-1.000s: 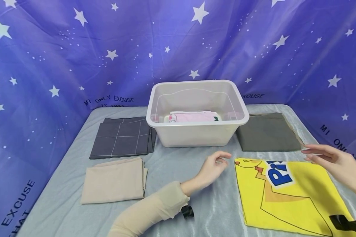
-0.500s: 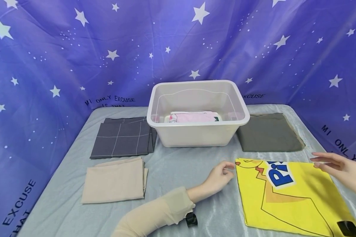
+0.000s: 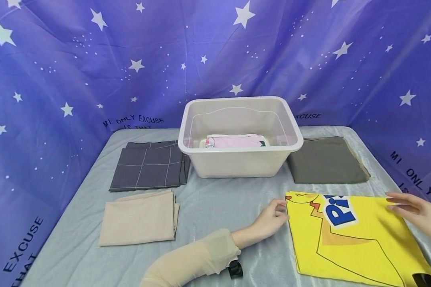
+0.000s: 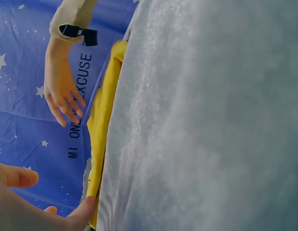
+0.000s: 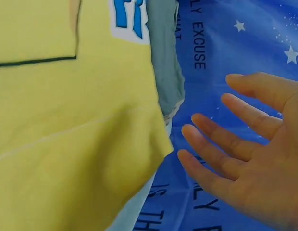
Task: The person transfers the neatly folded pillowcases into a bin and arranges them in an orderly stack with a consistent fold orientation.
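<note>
A folded yellow cloth (image 3: 366, 223) with a cartoon outline and blue letters lies flat at the right front of the table. My left hand (image 3: 269, 221) is at its left edge, fingers loosely bent and holding nothing. In the left wrist view a fingertip of that hand (image 4: 38, 207) overlaps the cloth's yellow side (image 4: 103, 115). Over the far right corner hovers my right hand (image 3: 418, 213). Seen from the right wrist, the right hand's fingers (image 5: 230, 139) are spread and relaxed beside the cloth's corner, with nothing in them.
A white plastic bin (image 3: 237, 163) with a folded pink cloth (image 3: 237, 141) inside stands at the back middle. Left of it lie a dark checked cloth (image 3: 147, 167) and a beige cloth (image 3: 138, 223). A grey-green cloth (image 3: 327, 161) lies right of the bin. A starry purple curtain (image 3: 215, 52) encloses the table.
My left hand has moved right, up to the yellow cloth's left edge. My right hand has moved down and right, away from the grey-green cloth to the yellow cloth's far right corner.
</note>
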Demonstrator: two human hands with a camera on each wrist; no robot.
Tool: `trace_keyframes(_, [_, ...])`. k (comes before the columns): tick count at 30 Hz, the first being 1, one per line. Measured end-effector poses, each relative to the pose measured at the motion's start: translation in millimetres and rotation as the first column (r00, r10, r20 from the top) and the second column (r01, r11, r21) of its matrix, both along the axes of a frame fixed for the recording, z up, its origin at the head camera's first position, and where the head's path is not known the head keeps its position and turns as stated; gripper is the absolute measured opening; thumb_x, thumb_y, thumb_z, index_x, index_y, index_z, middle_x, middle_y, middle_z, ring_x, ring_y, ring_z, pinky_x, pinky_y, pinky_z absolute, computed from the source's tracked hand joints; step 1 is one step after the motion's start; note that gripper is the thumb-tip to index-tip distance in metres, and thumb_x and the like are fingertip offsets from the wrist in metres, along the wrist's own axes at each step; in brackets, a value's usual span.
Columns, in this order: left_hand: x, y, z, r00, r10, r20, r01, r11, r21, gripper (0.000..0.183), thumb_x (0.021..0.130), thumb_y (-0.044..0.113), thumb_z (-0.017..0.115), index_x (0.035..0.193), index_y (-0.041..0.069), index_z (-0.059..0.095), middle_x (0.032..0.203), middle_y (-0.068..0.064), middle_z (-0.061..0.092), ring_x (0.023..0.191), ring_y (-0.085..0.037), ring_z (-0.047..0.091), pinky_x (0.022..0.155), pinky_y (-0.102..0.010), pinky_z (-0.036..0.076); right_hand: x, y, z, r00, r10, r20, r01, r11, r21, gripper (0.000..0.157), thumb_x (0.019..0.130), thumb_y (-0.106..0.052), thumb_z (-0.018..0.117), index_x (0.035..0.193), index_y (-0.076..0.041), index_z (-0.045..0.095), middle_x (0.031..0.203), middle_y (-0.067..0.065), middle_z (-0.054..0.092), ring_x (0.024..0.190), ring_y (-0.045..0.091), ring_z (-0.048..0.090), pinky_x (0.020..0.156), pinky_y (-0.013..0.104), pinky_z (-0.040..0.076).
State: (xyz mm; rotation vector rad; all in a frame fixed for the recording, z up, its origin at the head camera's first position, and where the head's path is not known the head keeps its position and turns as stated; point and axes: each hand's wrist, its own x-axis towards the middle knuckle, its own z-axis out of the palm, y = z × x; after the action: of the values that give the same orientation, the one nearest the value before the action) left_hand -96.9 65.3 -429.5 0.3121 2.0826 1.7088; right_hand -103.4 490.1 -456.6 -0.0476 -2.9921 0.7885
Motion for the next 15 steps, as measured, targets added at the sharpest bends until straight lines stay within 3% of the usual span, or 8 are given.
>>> trace_keyframes(2, [1.0,2.3,-0.6,1.000,0.002,0.009,-0.002,1.000,-0.007,0.035,0.085,0.013,0.054,0.120,0.013,0.046,0.114,-0.001,0.052,0.093,-0.009,0.056,0.072,-0.019,0.045,-0.2,12.1,-11.6,1.000,0.000,0.008,0.000,1.000,-0.017,0.044,0.084,-0.031,0.060,0.125,-0.025,0.045,0.095,-0.034,0.040,0.075,-0.018,0.042,0.056,0.022,0.043])
trace_keyframes(6, [2.5,6.1,-0.8,1.000,0.013,0.028,-0.013,1.000,-0.025,0.038,0.085,0.015,0.055,0.122,0.013,0.045,0.116,-0.001,0.050,0.093,-0.010,0.055,0.073,-0.020,0.045,3.9,20.0,-23.4,0.999,-0.039,0.029,0.040,0.999,-0.030,0.050,0.084,-0.034,0.059,0.129,-0.024,0.041,0.099,-0.030,0.037,0.078,-0.020,0.035,0.055,0.025,0.044])
trace_keyframes(9, [3.2,7.9,-1.0,0.999,0.021,0.045,-0.019,0.999,-0.033,0.039,0.085,0.015,0.055,0.122,0.013,0.045,0.116,0.000,0.050,0.094,-0.010,0.055,0.073,-0.020,0.045,8.4,18.3,-28.1,0.998,-0.058,0.036,0.060,0.997,-0.049,0.056,0.085,-0.034,0.056,0.136,-0.022,0.034,0.105,-0.020,0.040,0.079,-0.021,0.032,0.061,0.037,0.045])
trace_keyframes(10, [3.4,8.4,-1.1,0.999,0.021,0.050,-0.019,0.999,-0.034,0.039,0.085,0.016,0.055,0.122,0.013,0.045,0.115,0.000,0.049,0.094,-0.010,0.054,0.073,-0.020,0.045,10.0,17.7,-30.9,0.997,-0.073,0.023,0.074,0.997,-0.036,0.056,0.085,-0.034,0.056,0.136,-0.023,0.033,0.105,-0.021,0.038,0.077,-0.025,0.023,0.061,0.037,0.045])
trace_keyframes(13, [3.9,9.7,-1.5,0.998,0.024,0.062,-0.022,0.999,-0.032,0.039,0.085,0.015,0.056,0.122,0.012,0.045,0.114,0.000,0.050,0.094,-0.010,0.054,0.073,-0.020,0.045,14.5,14.6,-33.7,0.997,-0.077,0.015,0.077,0.996,-0.052,0.062,0.087,-0.032,0.053,0.139,-0.012,0.027,0.126,0.005,0.041,0.077,-0.025,0.020,0.065,0.047,0.042])
trace_keyframes(15, [4.2,10.6,-1.9,0.997,0.026,0.067,-0.024,0.999,-0.032,0.038,0.085,0.015,0.056,0.122,0.012,0.045,0.113,-0.001,0.050,0.094,-0.010,0.054,0.073,-0.020,0.045,17.2,13.8,-35.1,0.997,-0.080,0.007,0.080,0.996,-0.051,0.063,0.088,-0.031,0.053,0.139,-0.010,0.026,0.133,0.011,0.036,0.078,-0.025,0.019,0.065,0.042,0.043])
